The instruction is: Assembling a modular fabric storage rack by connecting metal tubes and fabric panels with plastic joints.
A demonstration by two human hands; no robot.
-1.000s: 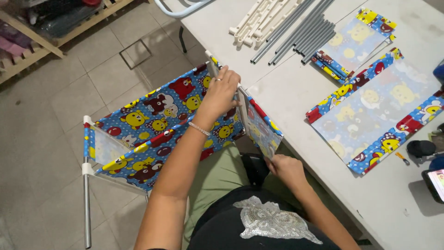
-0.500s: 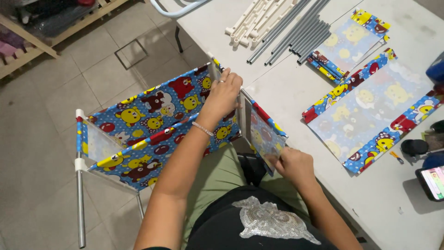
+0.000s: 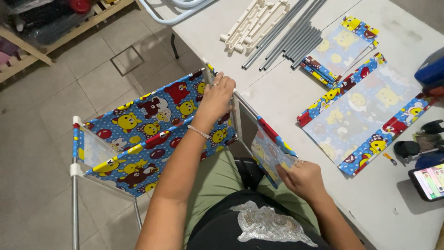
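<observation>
In the head view, the half-built rack of blue cartoon-print fabric panels on grey metal tubes [image 3: 152,132] stood left of centre, partly over the tiled floor [image 3: 41,115] and against the edge of the white table [image 3: 286,92]. It looked only partly joined, so a hard push at the top corner could have popped a tube from its white plastic corner joint [image 3: 75,169] or tipped the frame towards the floor.

The left hand [image 3: 216,99] reached forward at centre frame, arm extended, fingers curled down around the rack's upper corner post. The right hand [image 3: 303,178], lower right of centre and close to the body, pinched the lower edge of the loose-hanging blue printed side panel [image 3: 270,150] between thumb and fingers. A pull there could have slid the fabric off its tube.

At the top of the frame lay spare grey metal tubes [image 3: 296,39] and white plastic connector pieces [image 3: 252,21], with flat printed fabric panels [image 3: 365,115] at the right.
</observation>
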